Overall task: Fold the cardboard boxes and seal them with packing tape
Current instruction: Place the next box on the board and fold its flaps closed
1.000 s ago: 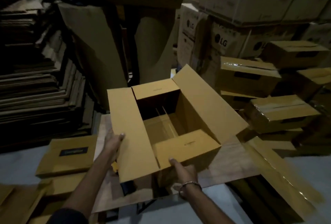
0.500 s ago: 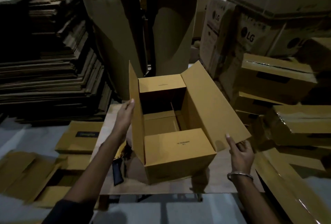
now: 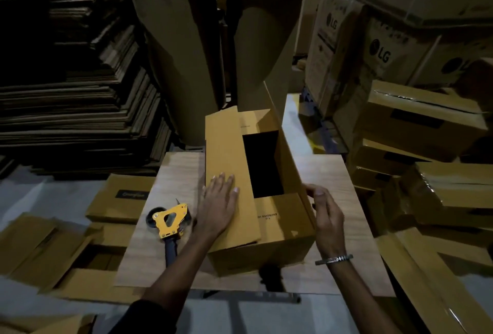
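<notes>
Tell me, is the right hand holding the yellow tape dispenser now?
No, the tape dispenser lies on the table beside the left hand, while the right hand grips the box's long right flap.

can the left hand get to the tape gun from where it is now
Probably yes: the left hand rests flat on the box's folded flap, and the tape gun lies just beside it on the table, nothing between.

Warehouse clutter surrounding a small worktable

A wooden table [image 3: 333,173] is standing on a pale floor [image 3: 266,317]; a tall stack of flattened cardboard [image 3: 66,99] is sitting at the left, two big brown paper rolls [image 3: 176,67] are leaning behind, and printed LG cartons [image 3: 373,48] are piling up at the right.
</notes>
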The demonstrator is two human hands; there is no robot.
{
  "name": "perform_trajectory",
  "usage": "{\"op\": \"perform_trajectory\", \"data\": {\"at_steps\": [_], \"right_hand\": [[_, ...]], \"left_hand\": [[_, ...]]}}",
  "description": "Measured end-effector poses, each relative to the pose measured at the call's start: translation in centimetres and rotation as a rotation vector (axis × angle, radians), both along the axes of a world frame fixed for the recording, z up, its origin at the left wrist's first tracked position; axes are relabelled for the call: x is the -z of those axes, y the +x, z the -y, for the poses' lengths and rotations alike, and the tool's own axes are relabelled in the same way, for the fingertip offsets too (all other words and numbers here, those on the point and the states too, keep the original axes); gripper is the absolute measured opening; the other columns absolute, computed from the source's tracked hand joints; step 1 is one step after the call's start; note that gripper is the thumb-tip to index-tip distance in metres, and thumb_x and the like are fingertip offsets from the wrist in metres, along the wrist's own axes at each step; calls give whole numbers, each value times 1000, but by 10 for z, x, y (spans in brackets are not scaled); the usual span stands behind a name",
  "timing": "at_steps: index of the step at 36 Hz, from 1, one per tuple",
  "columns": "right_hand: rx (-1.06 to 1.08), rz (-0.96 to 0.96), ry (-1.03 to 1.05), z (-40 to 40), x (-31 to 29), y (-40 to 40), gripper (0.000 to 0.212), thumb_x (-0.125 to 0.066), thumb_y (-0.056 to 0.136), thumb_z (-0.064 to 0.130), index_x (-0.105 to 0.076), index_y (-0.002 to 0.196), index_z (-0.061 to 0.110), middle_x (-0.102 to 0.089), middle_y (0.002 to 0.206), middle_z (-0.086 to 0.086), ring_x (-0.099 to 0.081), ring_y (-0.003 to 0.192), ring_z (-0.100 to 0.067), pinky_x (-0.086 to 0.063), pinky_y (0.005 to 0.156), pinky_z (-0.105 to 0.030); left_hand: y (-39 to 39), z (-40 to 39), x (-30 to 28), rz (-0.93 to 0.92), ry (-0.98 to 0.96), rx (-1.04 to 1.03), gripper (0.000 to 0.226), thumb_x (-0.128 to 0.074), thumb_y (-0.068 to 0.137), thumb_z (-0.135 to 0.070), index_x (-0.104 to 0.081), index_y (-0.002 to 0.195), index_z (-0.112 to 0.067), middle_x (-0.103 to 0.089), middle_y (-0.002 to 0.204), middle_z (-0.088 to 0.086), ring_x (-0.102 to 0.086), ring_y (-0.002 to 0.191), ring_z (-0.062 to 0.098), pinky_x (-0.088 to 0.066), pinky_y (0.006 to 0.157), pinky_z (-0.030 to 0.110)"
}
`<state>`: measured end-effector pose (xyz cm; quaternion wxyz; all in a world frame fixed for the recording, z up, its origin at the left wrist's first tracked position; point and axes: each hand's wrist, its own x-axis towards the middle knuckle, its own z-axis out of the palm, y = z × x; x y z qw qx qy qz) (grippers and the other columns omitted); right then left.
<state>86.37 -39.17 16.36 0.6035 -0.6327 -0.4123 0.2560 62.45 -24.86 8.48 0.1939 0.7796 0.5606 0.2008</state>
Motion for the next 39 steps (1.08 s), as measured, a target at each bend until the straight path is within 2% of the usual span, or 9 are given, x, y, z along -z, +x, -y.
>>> {"op": "perform_trajectory", "data": {"at_steps": [3,6,9,12,23,28,32,35,39], "right_hand": [[-101,54,-171,-13,7,-5,38,-49,102,60,-75,111,33,-74,102,20,-66,98,4,-56,85,-30],[-172,445,-277,-30,28,-3,21,-64,95,56,-74,106,40,-71,108,21,-64,103,-2,-58,88,-42],[-165,632,-499,-42,41,-3,57,-59,80,79,-65,124,44,-56,143,10,-50,133,-20,-50,102,-52],[-184,568,-694,-47,43,-3,97,-71,73,80,-39,154,37,-22,168,3,-31,150,-29,-44,110,-56],[-137,534,-824,-60,50,-7,116,-81,68,71,-17,159,39,-34,152,-9,-47,133,-38,-51,99,-55],[-197,463,-858,-61,47,-1,117,-80,70,72,-14,161,39,-27,160,-11,-39,141,-40,-44,108,-60],[-221,369,-893,-66,36,-2,112,-83,71,68,-22,161,37,-22,164,-10,-31,147,-40,-39,112,-63],[-99,419,-780,-68,17,-23,83,-81,80,58,-45,150,33,-31,161,-10,-34,145,-37,-40,110,-63],[51,414,-360,-72,-22,-81,45,-75,91,38,-60,134,30,-50,143,0,-45,134,-25,-45,106,-49]], "left_hand": [[8,3,-2,-177,3,-22,60,-21,110,-59,-22,165,-35,-16,174,-5,-10,161,20,-14,129,53],[17,6,-8,-238,-50,-35,62,-18,110,-59,-18,166,-34,-10,175,-5,-4,162,20,-19,125,55],[16,7,-11,-232,-77,-34,62,-19,109,-61,-16,166,-35,-7,175,-6,0,162,19,-23,123,56],[12,5,-9,-207,-106,-15,69,-21,106,-69,-13,166,-37,-2,175,-8,4,161,16,-25,123,62],[19,5,-7,-442,-42,-8,86,-13,97,-84,-16,166,-33,-4,176,0,2,162,23,-37,113,58],[16,5,-10,-303,-71,4,87,-16,95,-86,-13,166,-35,0,176,-3,4,162,20,-28,117,63],[6,6,-9,-84,-91,-15,79,-35,97,-81,-31,162,-37,-10,175,-6,-3,161,16,-29,119,59],[-9,8,-6,218,-91,-55,54,-57,100,-61,-54,149,-36,-25,172,-5,-15,158,14,-28,123,50],[-51,16,3,422,-14,-109,38,-53,106,-51,-61,140,-35,-39,162,-7,-24,154,9,-29,117,37]]}}
